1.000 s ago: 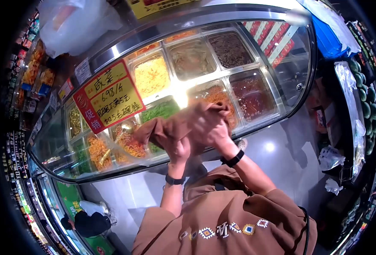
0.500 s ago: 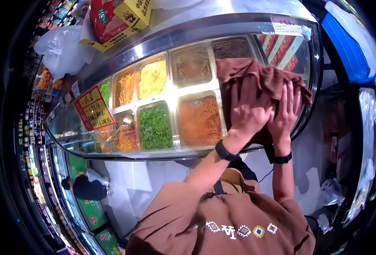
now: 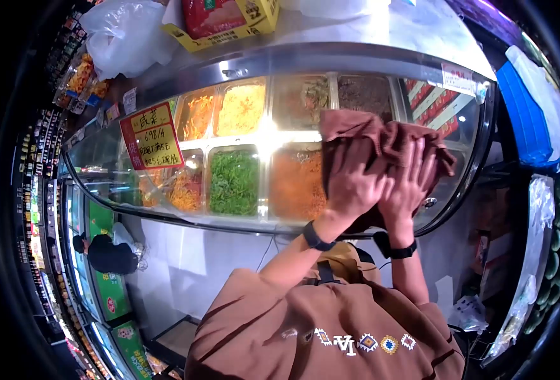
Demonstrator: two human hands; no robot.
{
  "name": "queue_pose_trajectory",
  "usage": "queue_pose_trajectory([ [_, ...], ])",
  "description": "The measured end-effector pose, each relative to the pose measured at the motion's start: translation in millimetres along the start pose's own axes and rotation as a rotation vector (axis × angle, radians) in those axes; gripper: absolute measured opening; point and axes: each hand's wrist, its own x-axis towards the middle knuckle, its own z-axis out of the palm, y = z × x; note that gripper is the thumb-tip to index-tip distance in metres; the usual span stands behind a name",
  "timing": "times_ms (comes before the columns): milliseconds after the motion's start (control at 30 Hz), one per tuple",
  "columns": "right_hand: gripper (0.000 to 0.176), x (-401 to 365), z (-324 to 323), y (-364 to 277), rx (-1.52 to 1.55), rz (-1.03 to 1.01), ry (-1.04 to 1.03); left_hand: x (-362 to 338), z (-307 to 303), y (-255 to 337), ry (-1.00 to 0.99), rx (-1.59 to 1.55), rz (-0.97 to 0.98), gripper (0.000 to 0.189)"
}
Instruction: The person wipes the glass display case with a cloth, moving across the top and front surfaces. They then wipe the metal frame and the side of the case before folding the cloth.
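A crumpled brown cloth lies against the sloped glass front of a food display case. My left hand rests flat on the cloth, its fingers stretched out. Beside it my right hand also lies flat on the cloth, fingers extended. Both palms press the fabric and neither hand curls round it. Under the glass, an orange-red shredded food tray is partly covered by the cloth. Just above the cloth is a tray of dark food. Chopped greens fill a tray further left.
A handwritten price sign is on the glass at left. A yellow and red carton and a white plastic bag stand on top of the case. A blue crate is at right. A person is in the aisle at left.
Both hands and the cloth have shifted left across the glass, now overlapping the orange-red food tray. The head view has also turned slightly, moving the case in the picture.
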Motion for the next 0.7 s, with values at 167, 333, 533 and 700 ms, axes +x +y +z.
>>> queue_pose_trajectory([
  [167,0.072,29.6,10.8,-91.2,-0.027,-0.092,-0.137,-21.0,-37.1,-76.2,0.109,0.277,-0.089,0.034],
  [333,0.067,42.3,34.8,-184.8,0.054,-0.279,-0.219,-79.3,-77.7,-176.5,-0.222,0.185,-0.679,0.027],
  [533,0.062,32.2,48.6,-247.1,0.157,-0.411,-0.224,-130.2,-126.3,-235.5,-0.026,0.405,-0.498,0.031],
  [700,0.062,42.4,53.5,-249.7,0.233,-0.453,-0.204,-115.2,-145.1,-211.6,-0.092,0.331,-0.574,0.033],
])
